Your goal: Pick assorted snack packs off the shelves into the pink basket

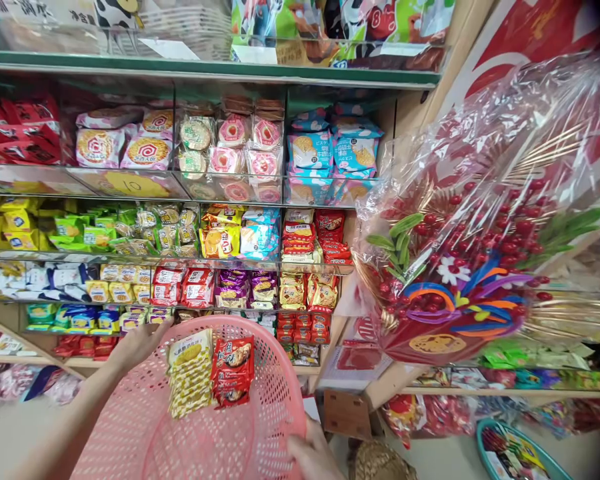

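Observation:
A round pink plastic basket (275,373) with a perforated wall is held tilted in front of the shelves. Inside it lie a stack of yellow-and-white biscuit packets (190,373) and a stack of red snack packets (233,370), side by side. My right hand (313,453) grips the basket's right rim, thumb on the inner side. Along the far left rim is my left hand (147,340), closed at the edge, its fingers partly hidden. Just beyond that hand are small purple-and-white packets (134,318) on a low shelf.
Tiered shelves hold red packets (313,328), blue biscuit bags (310,153) and pink round biscuits (230,160). A plastic-wrapped decoration with red berries (430,287) juts out at right. Below stand a brown box (347,413), a woven item (380,461) and a teal basket (485,447).

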A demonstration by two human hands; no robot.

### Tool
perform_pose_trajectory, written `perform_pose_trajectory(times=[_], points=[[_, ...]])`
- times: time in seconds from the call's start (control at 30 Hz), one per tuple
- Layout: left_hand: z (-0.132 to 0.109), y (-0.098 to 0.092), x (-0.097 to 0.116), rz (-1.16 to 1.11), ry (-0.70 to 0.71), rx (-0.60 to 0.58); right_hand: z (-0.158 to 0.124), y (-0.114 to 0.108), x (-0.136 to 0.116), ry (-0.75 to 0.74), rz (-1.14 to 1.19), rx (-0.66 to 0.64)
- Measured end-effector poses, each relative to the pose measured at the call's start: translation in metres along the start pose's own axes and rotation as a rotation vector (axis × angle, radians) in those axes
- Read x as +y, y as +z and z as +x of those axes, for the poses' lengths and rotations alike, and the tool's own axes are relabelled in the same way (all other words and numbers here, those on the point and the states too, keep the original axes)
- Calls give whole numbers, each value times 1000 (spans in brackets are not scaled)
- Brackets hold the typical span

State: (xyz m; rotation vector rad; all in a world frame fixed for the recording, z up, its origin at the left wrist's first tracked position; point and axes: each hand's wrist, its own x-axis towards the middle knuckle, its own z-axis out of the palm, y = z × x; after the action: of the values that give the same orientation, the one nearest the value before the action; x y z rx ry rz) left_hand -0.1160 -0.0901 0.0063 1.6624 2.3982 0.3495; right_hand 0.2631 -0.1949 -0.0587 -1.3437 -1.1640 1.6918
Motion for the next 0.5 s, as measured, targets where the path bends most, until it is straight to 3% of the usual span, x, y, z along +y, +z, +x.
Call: perform_pose_trajectory(times=[0.2, 0.37, 0.5], points=[[-10, 6, 9, 66, -52, -133, 7, -8, 10, 2, -107, 19], [-13, 8, 5, 106, -82, -110, 15, -6, 16, 69, -174, 115], [0, 5, 4, 140, -45, -81, 26, 3, 14, 81, -149, 125]])
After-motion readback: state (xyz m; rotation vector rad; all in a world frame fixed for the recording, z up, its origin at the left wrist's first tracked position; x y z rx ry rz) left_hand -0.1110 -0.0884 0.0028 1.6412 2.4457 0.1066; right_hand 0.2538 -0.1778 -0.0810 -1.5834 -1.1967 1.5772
